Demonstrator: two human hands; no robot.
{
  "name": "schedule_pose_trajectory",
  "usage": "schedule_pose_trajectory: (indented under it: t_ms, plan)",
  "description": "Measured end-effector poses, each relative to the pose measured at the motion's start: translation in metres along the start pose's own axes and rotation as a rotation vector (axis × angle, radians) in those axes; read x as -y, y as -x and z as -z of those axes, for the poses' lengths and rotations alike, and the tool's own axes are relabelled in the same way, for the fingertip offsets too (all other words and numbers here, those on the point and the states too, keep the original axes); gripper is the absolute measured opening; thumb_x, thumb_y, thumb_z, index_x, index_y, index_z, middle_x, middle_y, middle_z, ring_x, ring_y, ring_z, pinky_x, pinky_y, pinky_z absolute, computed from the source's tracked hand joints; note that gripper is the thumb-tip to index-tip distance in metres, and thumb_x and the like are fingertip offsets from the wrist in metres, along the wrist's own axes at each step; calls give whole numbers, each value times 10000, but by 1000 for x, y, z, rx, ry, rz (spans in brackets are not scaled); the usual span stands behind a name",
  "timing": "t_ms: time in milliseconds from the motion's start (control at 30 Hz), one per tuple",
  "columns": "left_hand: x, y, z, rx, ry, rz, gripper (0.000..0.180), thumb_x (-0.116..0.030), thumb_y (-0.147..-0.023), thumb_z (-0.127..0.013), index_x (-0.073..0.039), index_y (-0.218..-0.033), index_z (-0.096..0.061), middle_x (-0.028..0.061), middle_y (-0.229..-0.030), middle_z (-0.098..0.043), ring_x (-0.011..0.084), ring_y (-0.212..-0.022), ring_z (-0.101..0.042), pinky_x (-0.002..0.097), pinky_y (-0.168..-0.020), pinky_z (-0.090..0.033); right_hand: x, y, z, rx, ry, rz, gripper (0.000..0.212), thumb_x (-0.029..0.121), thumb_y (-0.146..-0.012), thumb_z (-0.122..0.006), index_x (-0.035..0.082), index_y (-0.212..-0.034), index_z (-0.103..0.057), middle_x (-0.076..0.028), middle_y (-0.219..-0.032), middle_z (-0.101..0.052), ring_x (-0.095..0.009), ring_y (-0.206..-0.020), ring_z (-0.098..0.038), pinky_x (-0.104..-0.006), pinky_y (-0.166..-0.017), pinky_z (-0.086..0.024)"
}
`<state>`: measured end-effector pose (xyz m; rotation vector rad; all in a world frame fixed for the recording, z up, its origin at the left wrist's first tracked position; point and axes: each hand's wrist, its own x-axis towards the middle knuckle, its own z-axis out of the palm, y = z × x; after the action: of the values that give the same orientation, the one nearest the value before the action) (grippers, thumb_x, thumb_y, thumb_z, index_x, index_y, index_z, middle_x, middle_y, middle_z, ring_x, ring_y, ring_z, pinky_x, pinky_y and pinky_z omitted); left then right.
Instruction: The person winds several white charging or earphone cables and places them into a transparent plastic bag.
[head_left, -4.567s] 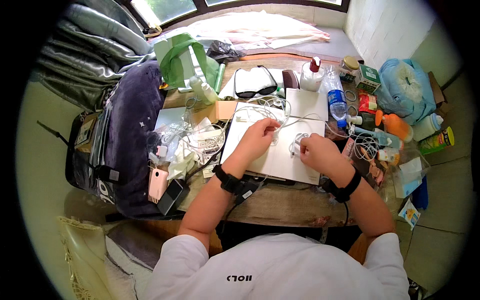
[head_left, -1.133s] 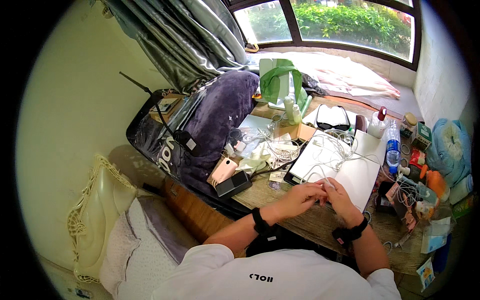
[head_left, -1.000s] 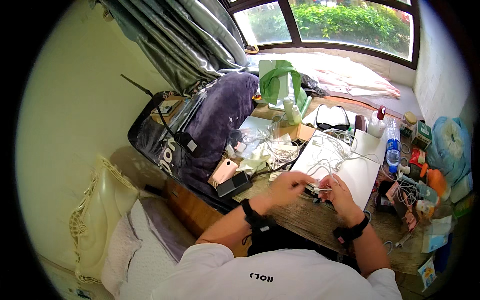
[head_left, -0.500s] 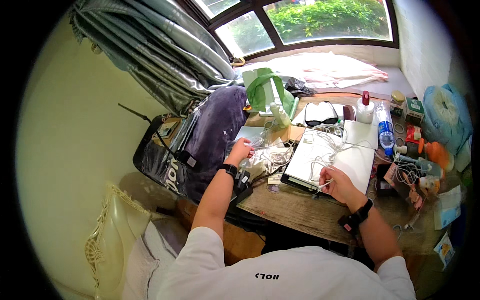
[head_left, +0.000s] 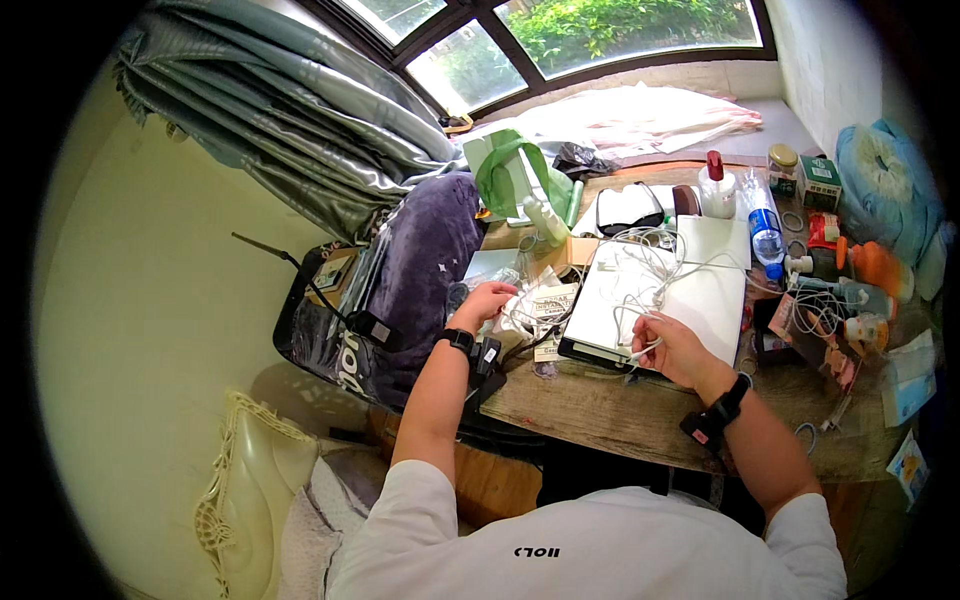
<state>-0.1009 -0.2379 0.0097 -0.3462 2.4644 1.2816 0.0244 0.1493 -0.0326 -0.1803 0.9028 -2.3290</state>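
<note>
My right hand (head_left: 671,347) grips a thin white cable (head_left: 640,290) whose loops trail over a closed white laptop (head_left: 660,305) on the wooden desk (head_left: 600,410). My left hand (head_left: 484,304) reaches out to the left and rests on a heap of clear plastic bags and papers (head_left: 530,310) at the desk's left edge. It seems to pinch something there, but what it holds is hidden. Both wrists carry dark bands.
A purple cloth (head_left: 425,265) lies over a black bag beside the desk. Behind are a green bag (head_left: 512,170), sunglasses (head_left: 630,208), a white pump bottle (head_left: 716,187) and a water bottle (head_left: 765,228). Packets and an orange bottle (head_left: 872,266) crowd the right side. Curtains hang left.
My hands were together over the laptop; my left hand has since moved left onto the heap of bags. My right hand stays with the cable. The view has swung left.
</note>
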Motion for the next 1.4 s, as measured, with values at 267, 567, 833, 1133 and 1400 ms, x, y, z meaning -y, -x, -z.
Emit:
schedule_pose_trajectory:
  t_ms: [267,567,833,1133,1400]
  plan:
    - [-19,-1,-9,181,-97,8,295,-302,-888,-670,-17,-827,-627,5,-565,-530,102,-375,-422,285,-357,-288,0,1,-1,25,18,-6,222,254,-1007,-401,71,-966,-520,-54,-817,-578,-143,-686,-532,-273,-633,-474]
    - [-20,-17,-26,-30,-788,-156,492,-512,-786,-692,-28,-698,-660,75,-574,-585,188,-520,-536,370,-505,-433,-1,-1,-1,-13,22,-18,208,235,-1006,-397,72,-956,-517,-56,-818,-585,-149,-697,-547,-271,-632,-470]
    - [-6,-21,34,-297,-81,25,156,-196,-872,-587,-50,-923,-608,90,-803,-663,204,-669,-653,355,-543,-517,-1,-1,-4,40,29,11,209,238,-1008,-394,79,-964,-522,-53,-819,-588,-150,-694,-548,-275,-637,-469]
    - [-57,43,95,-618,196,-240,123,-195,-1011,-406,-89,-1042,-459,101,-977,-671,183,-726,-658,300,-545,-498,0,1,-3,12,65,19,203,237,-1004,-412,77,-965,-530,-60,-824,-584,-150,-708,-531,-280,-650,-465]
    - [-90,73,123,-765,308,-439,124,-215,-1010,-428,-94,-1032,-448,55,-994,-646,179,-805,-654,290,-573,-497,2,3,-8,20,64,11,175,220,-990,-429,82,-962,-533,-55,-812,-579,-149,-709,-537,-282,-660,-466]
